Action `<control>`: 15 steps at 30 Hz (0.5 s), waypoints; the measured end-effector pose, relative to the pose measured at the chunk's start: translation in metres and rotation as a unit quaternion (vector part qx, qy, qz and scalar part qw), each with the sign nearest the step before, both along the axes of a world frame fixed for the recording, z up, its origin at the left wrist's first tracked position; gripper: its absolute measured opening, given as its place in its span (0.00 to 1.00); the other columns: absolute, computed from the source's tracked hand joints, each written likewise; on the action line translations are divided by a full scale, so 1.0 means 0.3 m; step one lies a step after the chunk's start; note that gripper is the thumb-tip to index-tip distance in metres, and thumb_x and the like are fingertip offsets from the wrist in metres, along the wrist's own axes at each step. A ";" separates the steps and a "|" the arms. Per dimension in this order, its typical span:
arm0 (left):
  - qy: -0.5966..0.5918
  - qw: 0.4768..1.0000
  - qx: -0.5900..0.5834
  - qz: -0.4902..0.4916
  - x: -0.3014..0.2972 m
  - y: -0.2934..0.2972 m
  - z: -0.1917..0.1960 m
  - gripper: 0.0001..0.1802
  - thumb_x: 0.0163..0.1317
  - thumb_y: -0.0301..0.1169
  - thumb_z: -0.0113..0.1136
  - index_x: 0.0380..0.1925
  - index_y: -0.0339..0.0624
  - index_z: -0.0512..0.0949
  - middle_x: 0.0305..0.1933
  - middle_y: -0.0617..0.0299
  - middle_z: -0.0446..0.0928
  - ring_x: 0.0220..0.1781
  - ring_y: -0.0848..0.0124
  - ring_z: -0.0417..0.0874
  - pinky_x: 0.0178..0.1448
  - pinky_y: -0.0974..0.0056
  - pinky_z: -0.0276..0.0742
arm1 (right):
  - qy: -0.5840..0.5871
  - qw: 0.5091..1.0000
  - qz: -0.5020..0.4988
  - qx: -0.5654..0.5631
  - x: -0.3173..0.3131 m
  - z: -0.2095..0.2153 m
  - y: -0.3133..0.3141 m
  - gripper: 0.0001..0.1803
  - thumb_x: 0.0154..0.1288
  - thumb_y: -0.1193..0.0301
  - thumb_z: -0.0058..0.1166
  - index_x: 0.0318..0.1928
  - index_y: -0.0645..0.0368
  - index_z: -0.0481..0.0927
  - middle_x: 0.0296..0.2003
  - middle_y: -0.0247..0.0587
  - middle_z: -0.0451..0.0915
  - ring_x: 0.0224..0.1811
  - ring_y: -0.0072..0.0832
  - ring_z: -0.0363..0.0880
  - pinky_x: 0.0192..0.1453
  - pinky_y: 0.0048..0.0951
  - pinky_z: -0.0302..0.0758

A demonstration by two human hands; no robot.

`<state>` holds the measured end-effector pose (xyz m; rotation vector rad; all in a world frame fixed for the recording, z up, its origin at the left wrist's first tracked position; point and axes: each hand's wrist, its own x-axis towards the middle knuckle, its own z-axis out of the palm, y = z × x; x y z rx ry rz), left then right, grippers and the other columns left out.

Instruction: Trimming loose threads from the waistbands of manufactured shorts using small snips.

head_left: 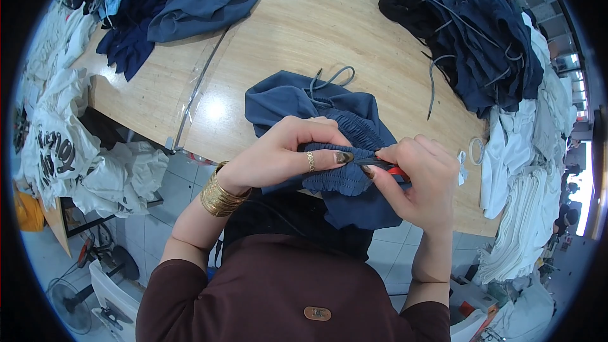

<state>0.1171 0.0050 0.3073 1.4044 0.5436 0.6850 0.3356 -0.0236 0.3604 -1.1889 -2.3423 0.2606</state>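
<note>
Garment (278,104): smooth, navy, running far-left to near-right.
Waistband (339,180): ruched; your left hand (288,152) is pinching it.
Right hand (421,174): clamping red-and-dark tool (397,172).

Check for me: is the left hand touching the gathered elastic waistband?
Touching. The head view shows the left hand with its thumb resting directly on the gathered elastic waistband, no gap between them.
</note>
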 end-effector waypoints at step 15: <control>-0.022 0.996 -0.071 0.048 0.017 -0.013 -0.007 0.09 0.63 0.29 0.54 0.38 0.33 0.77 0.30 0.70 0.68 0.32 0.83 0.66 0.37 0.76 0.63 | 0.110 0.991 -0.056 0.055 0.003 -0.090 0.006 0.17 0.43 0.79 0.60 0.37 0.54 0.79 0.24 0.36 0.75 0.24 0.29 0.74 0.28 0.26 0.68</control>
